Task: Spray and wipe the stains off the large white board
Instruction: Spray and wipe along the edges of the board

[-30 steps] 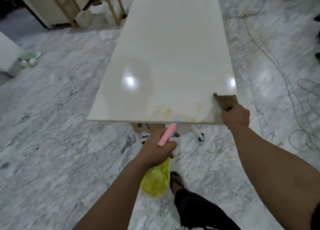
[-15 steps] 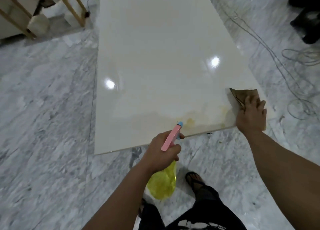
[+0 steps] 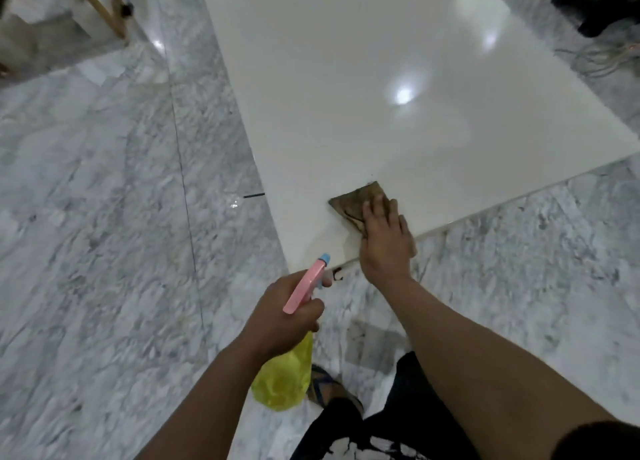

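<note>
The right hand (image 3: 384, 238) has slid the cloth (image 3: 356, 205) from the board's (image 3: 363, 89) near right corner along the near edge to the near left corner, over the spot where yellow stains showed a second ago; none shows now, so the wiping seems to be working. It presses the cloth flat, fingers spread. The left hand (image 3: 284, 312), just off that corner, grips the spray bottle (image 3: 282, 378), idle. One board, one cloth, one bottle, two hands

Not seeing any readable text, labels or numbers anywhere; white print on the dark shorts (image 3: 367, 445) is looking illegible.
</note>
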